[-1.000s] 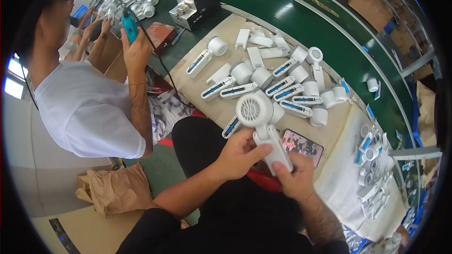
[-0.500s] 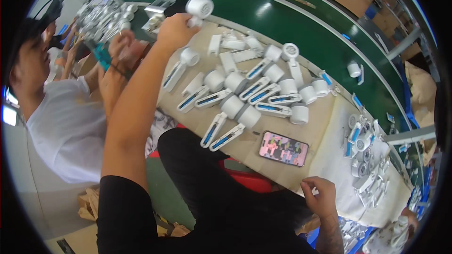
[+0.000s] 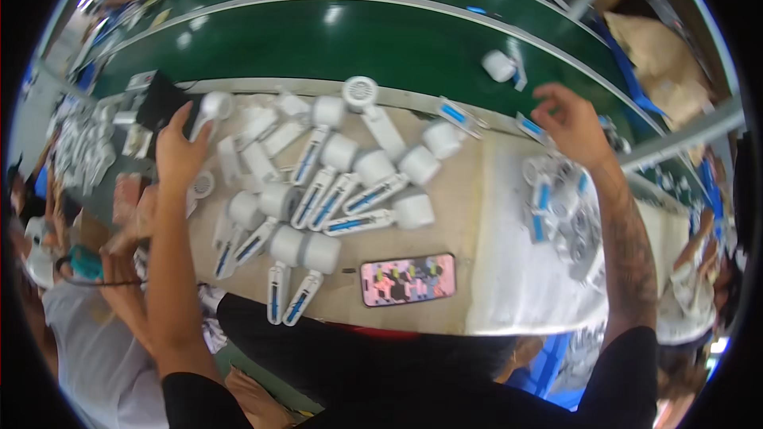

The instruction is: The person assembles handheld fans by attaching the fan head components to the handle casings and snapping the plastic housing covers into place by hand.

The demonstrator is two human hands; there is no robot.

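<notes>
At the upper left of the frame, holding the left hand [image 3: 181, 155] out to a white fan [image 3: 217, 105] just beside a black box [image 3: 163, 103], with thumb and forefinger well parted near the handle. Cannot tell a light grip from a bare touch there, because of the blur. At the upper right, holding the right hand [image 3: 574, 129] raised, with fingers loosely spread and bent around nothing, near a white piece with a blue strip [image 3: 532, 129].

Can see many more white fans [image 3: 340, 152] grouped mid-frame on the tan tabletop [image 3: 457, 210], mostly with handles opened to blue insides. Can see loose white parts [image 3: 266, 131] left of centre, a lit phone [image 3: 408, 280] below centre, and a pile of grey and white pieces [image 3: 560, 206] on a pale sheet [image 3: 505, 286] to the right. Across the top, can see a green conveyor belt [image 3: 397, 28] bearing another fan [image 3: 499, 66]. At the lower left, can make out a co-worker in a white shirt [image 3: 103, 349] close to a teal tool [image 3: 83, 264].
</notes>
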